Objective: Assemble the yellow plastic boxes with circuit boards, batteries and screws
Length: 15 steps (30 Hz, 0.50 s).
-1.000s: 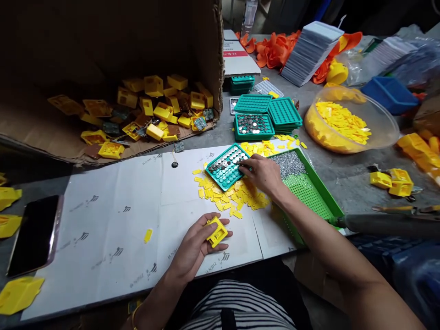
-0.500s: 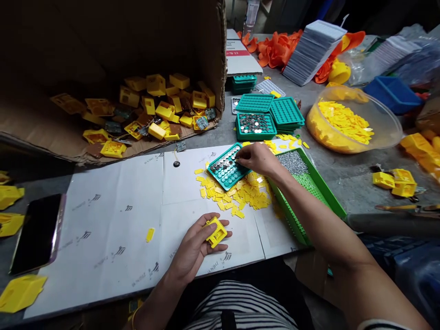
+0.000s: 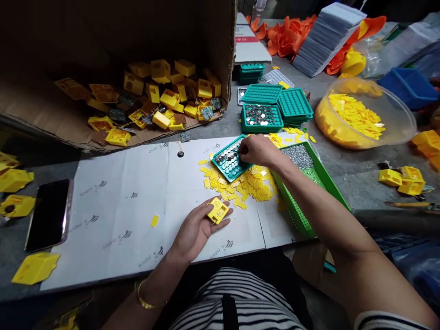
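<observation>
My left hand [image 3: 195,227] rests on the white paper sheet [image 3: 120,201] and holds a small yellow plastic housing [image 3: 217,210] at its fingertips. My right hand [image 3: 257,150] reaches over a teal tray of button cells [image 3: 228,160], fingers pinched down on the tray's near corner; what they pinch is hidden. Several small yellow plastic pieces [image 3: 247,185] lie scattered below the tray. A green perforated tray [image 3: 309,183] with tiny metal parts sits under my right forearm.
An open cardboard box [image 3: 137,91] holds several yellow housings. Stacked teal trays [image 3: 271,110], a clear bowl of yellow pieces [image 3: 360,114], orange parts [image 3: 288,39], a card stack [image 3: 326,36] and a blue bin [image 3: 409,85] stand behind. A phone [image 3: 50,213] lies at left.
My right hand slid up and left across the teal tray, and its fingers closed. The left hand turned the yellow housing slightly. The camera tilted, shifting the scene.
</observation>
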Motion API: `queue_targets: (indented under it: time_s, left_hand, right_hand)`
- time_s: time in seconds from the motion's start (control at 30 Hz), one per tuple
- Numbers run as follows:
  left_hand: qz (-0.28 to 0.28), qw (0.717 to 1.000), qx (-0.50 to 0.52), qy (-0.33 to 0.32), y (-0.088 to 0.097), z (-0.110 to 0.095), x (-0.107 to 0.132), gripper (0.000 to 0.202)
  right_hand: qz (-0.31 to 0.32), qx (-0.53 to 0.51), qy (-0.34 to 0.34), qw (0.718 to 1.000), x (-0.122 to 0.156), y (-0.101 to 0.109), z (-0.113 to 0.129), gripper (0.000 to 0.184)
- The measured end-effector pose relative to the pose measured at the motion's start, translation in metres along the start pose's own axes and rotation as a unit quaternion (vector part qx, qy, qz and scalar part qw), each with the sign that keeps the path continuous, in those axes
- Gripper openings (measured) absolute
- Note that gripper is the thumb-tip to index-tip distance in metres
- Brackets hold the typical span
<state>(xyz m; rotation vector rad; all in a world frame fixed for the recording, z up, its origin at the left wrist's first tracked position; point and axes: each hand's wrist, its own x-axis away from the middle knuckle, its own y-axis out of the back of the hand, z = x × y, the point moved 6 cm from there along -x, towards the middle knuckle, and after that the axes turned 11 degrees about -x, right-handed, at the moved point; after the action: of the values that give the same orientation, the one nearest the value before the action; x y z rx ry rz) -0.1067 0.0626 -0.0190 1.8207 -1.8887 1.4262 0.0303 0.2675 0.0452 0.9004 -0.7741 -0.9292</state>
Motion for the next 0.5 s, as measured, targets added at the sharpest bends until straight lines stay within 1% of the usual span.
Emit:
queue_targets:
  time_s: [0.07,0.13,0.2,0.23,0.27,0.3,0.37,0.43,0.5]
  left_hand:
    - [0.005,1.000,-0.004,-0.009,-0.001,-0.003,-0.003,0.028]
    - [-0.002,0.999,-0.015,-0.031,0.000,-0.006,-0.006,0.025]
    - [-0.013,0.998,-0.009,-0.053,0.000,-0.010,-0.009,0.025]
    - [-0.015,0.998,0.000,-0.063,0.000,-0.011,-0.011,0.025]
    - [-0.014,0.997,0.009,-0.073,-0.002,-0.013,-0.012,0.026]
    - [-0.012,0.996,0.017,-0.082,-0.004,-0.014,-0.012,0.027]
    - [-0.012,0.994,0.029,-0.107,-0.008,-0.016,-0.013,0.027]
    - [-0.018,0.990,0.034,-0.136,-0.011,-0.016,-0.012,0.025]
    - [-0.021,0.986,0.027,-0.161,-0.014,-0.016,-0.010,0.024]
  right_hand:
    - [-0.012,-0.035,-0.002,0.999,0.004,0.004,0.001,0.012]
    - [-0.022,-0.122,0.001,0.992,0.016,0.007,0.007,0.012]
    - [0.003,-0.234,0.023,0.972,0.037,0.004,0.021,0.013]
    - [0.030,-0.278,0.042,0.959,0.050,-0.001,0.031,0.012]
    - [0.047,-0.302,0.062,0.950,0.063,-0.006,0.040,0.011]
    - [0.059,-0.307,0.077,0.947,0.076,-0.012,0.048,0.011]
    - [0.046,-0.282,0.091,0.954,0.095,-0.023,0.058,0.012]
    - [0.034,-0.238,0.098,0.966,0.106,-0.032,0.063,0.011]
    - [0.031,-0.194,0.107,0.975,0.110,-0.039,0.067,0.009]
